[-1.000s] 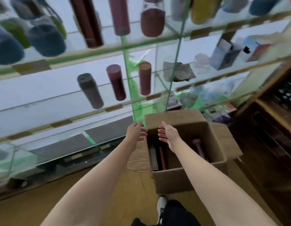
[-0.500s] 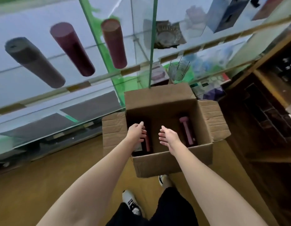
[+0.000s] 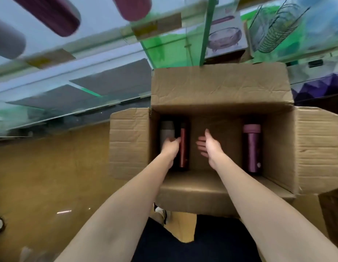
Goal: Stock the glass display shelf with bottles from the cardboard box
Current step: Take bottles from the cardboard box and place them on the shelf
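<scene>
Inside the cardboard box [image 3: 221, 87], my left hand [image 3: 171, 146] has dropped onto the red bottle [image 3: 183, 148], fingers curling around it; right hand [image 3: 208, 146] spread, empty — pickup starting.

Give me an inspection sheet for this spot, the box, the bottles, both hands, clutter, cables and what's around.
Surface: glossy tan floor under the open brown cardboard box.
Job's things: in the box, grey-white bottle, dark red bottle, pink-purple bottle.
Clutter: nothing seen.
Grippers: left hand reaches at the two left bottles, grip unclear; right hand open, holding nothing.
Cables: nothing seen.
Surroundings: glass display shelf; maroon bottle above.
</scene>
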